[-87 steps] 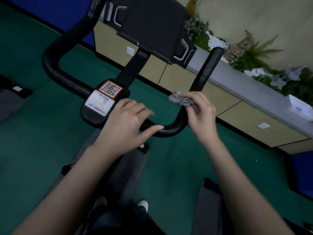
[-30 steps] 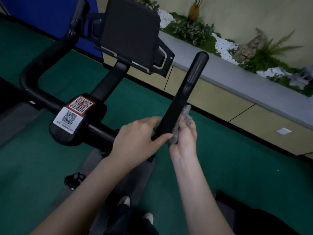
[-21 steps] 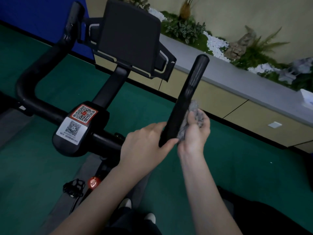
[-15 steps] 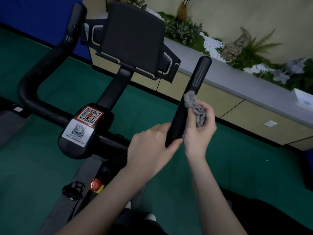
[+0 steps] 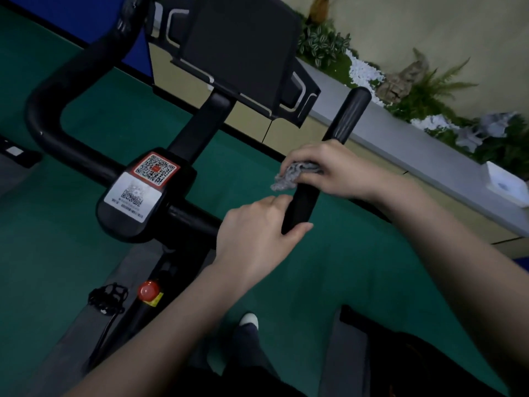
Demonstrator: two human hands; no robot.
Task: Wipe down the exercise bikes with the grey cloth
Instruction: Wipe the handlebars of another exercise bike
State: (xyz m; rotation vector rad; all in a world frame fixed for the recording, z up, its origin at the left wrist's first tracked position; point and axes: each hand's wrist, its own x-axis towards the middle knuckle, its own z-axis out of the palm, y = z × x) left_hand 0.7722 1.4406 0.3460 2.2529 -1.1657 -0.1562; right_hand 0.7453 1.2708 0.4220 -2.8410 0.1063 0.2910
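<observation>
A black exercise bike fills the view, its right handlebar grip (image 5: 347, 116) pointing up and away from me. My right hand (image 5: 332, 170) wraps over the middle of that grip and presses the crumpled grey cloth (image 5: 289, 176) against it. The cloth sticks out to the left of my fingers. My left hand (image 5: 257, 233) grips the same bar just below, at its bend. A centre block with QR-code stickers (image 5: 143, 184) sits on the crossbar. The dark console screen (image 5: 243, 47) stands above it.
The left handlebar (image 5: 54, 110) curves round at the far left. A red knob (image 5: 148, 290) and a pedal (image 5: 107, 296) show on the frame below. Green floor (image 5: 329, 282) surrounds the bike. A grey-topped low cabinet (image 5: 406, 144) with plants runs along the right.
My right hand turned from the bar's right side to lie over its top, carrying the cloth across to the left side of the grip. My left hand stayed at the bend.
</observation>
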